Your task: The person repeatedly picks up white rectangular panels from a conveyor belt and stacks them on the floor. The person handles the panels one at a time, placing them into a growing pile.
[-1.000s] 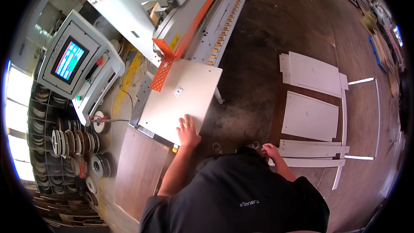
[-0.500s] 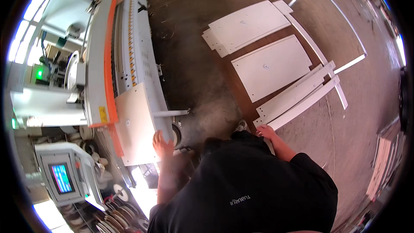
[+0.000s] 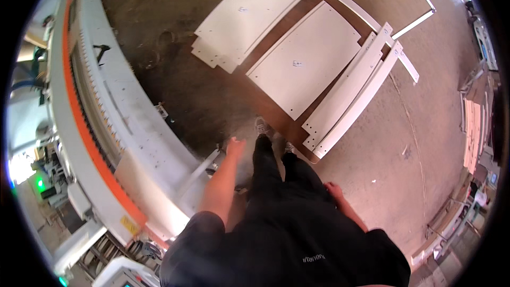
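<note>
My left hand (image 3: pixel 235 146) is in the air beside the machine's side bar, its fingers loosely apart and holding nothing. At my right hip hangs my right hand (image 3: pixel 333 188), fingers loosely bent, with nothing visible in them. Ahead of me, two large white panels (image 3: pixel 305 61) (image 3: pixel 255 10) lie on a brown board (image 3: pixel 279 103). Narrow white strips (image 3: pixel 353 82) with drilled holes lie along their right side. A pale panel (image 3: pixel 146 191) rests on the near end of the machine (image 3: pixel 154 143) at my left, apart from my left hand.
The long machine has an orange edge strip (image 3: pixel 87 133) and a protruding grey bar (image 3: pixel 196 172). A thin white frame strip (image 3: pixel 414 24) lies beyond the panels. Stacked boards (image 3: pixel 472 133) stand at far right. My shoes (image 3: pixel 260 126) are near the brown board.
The view has swung, so the machine sits further left and the floor panels nearer. My left hand has come off the pale panel on the machine; my right hand has drawn back from the strips.
</note>
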Motion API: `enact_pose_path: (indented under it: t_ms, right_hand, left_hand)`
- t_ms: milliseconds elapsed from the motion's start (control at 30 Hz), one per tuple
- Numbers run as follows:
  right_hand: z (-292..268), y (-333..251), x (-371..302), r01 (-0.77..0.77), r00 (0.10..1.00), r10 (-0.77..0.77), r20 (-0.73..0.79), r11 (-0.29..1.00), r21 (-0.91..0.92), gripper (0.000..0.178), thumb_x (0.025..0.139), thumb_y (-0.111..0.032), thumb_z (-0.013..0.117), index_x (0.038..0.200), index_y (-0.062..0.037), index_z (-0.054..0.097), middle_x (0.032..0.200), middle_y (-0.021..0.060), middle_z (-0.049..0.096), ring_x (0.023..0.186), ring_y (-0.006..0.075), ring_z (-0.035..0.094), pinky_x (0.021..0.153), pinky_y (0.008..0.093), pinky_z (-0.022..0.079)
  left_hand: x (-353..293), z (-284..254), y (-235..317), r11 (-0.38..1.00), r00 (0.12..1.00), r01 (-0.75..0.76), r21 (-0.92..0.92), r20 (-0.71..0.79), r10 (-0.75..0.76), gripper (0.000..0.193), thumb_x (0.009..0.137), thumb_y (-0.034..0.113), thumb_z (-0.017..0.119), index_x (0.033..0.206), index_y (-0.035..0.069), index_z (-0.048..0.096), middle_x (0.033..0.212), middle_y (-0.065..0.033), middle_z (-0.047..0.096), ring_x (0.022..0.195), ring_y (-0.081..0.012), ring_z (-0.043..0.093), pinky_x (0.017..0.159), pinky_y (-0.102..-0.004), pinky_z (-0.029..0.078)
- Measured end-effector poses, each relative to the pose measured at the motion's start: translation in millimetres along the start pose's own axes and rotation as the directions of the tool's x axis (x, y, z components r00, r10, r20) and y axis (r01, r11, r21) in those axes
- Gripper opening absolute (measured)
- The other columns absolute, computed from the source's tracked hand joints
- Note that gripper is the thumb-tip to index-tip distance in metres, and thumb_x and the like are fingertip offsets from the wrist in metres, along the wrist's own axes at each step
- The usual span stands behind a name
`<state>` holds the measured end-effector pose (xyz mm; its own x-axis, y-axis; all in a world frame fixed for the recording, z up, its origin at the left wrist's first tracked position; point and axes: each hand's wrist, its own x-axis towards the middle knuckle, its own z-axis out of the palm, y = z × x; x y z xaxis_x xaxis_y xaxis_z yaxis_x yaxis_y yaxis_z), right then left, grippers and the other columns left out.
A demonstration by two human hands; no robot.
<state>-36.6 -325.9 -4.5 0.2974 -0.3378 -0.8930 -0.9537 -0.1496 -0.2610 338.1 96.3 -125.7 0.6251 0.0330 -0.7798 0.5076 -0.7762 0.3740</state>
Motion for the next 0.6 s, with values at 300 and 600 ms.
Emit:
enact_pose_path:
  t_ms: [300, 600]
  right_hand:
    - [73.6, 16.0, -79.0, -0.225, 0.967, 0.228, -0.112, 0.973, 0.044, 0.042, 0.098, -0.041, 0.06, 0.115, -0.0052, 0.075, 0.107, 0.0155, 0.076, 0.101, 0.0276, 0.072, 0.089, 0.0386, 0.055]
    - [114.2, -21.7, -98.0, -0.37, 0.913, 0.387, -0.128, 0.919, 0.14, 0.038, 0.1, -0.038, 0.06, 0.115, -0.0065, 0.075, 0.103, 0.0131, 0.077, 0.097, 0.024, 0.073, 0.087, 0.0356, 0.055]
  left_hand:
    - [273.6, 30.1, 159.0, 0.91, 0.931, 0.227, -0.348, -0.196, -0.307, 0.151, 0.062, 0.072, 0.085, 0.16, -0.008, 0.001, 0.165, -0.0318, 0.016, 0.152, -0.0425, 0.028, 0.121, -0.0511, 0.033]
    - [286.5, 59.9, 237.3, 0.797, 0.716, 0.475, -0.374, -0.363, -0.596, 0.145, 0.049, 0.074, 0.092, 0.159, 0.016, 0.018, 0.166, -0.0271, 0.012, 0.144, -0.0513, 0.031, 0.109, -0.067, 0.039]
